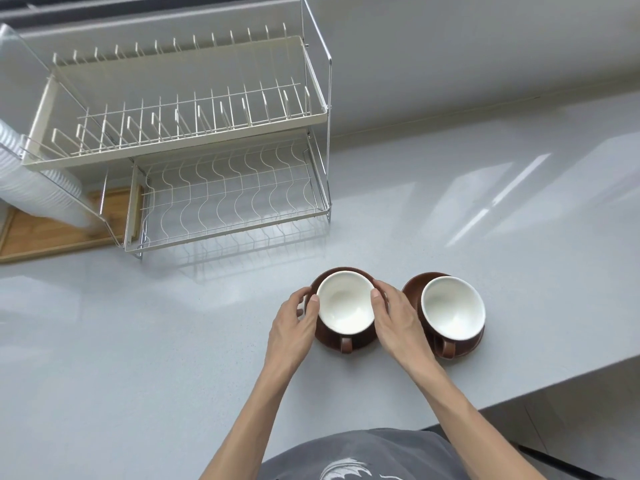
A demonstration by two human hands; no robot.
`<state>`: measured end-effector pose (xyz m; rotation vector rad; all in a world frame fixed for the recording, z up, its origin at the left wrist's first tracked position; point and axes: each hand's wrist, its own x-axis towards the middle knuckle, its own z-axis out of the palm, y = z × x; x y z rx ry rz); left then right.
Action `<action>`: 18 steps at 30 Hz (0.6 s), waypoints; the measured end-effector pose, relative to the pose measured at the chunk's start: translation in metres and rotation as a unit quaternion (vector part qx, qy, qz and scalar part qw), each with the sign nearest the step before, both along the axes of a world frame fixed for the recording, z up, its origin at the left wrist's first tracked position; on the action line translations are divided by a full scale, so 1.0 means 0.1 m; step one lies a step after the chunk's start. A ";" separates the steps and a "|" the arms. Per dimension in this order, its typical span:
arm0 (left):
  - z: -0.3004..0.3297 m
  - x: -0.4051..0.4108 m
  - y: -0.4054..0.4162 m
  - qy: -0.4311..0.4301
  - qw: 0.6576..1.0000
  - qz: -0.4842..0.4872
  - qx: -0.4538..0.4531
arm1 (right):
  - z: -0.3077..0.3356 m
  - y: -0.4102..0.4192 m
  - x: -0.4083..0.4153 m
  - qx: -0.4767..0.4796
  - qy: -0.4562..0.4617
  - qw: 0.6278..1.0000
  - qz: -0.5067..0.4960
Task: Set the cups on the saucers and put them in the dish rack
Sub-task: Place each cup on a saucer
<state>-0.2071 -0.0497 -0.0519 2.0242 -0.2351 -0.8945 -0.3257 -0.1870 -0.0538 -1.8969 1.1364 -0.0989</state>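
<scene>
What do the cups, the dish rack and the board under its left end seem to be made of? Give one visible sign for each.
Cups: likely glazed ceramic, with a glossy white inside, brown outside and thick rim.
Dish rack: metal wire, apparently white-coated, on a shiny bare-metal frame; the cream upper tray could be plastic.
Board: wood or bamboo, with a warm tan, matte surface.

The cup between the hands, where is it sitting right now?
In the head view the left cup sits on its brown saucer on the counter, flanked by both hands, left of the second cup and in front of the dish rack.
</scene>
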 end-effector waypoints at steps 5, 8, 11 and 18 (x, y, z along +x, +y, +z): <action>-0.05 0.03 -0.03 0.067 0.997 0.021 -0.037 | 0.00 -0.01 0.03 0.057 0.004 0.998 -0.028; -0.07 0.05 -0.01 0.103 0.993 0.027 -0.050 | 0.05 0.01 0.05 0.068 -0.003 0.996 -0.051; -0.09 0.08 -0.02 0.122 0.990 0.026 -0.063 | 0.08 0.03 0.05 0.061 -0.011 0.997 -0.053; -0.08 0.13 0.02 0.115 0.990 0.027 -0.077 | 0.11 0.02 0.08 0.058 -0.019 0.997 -0.037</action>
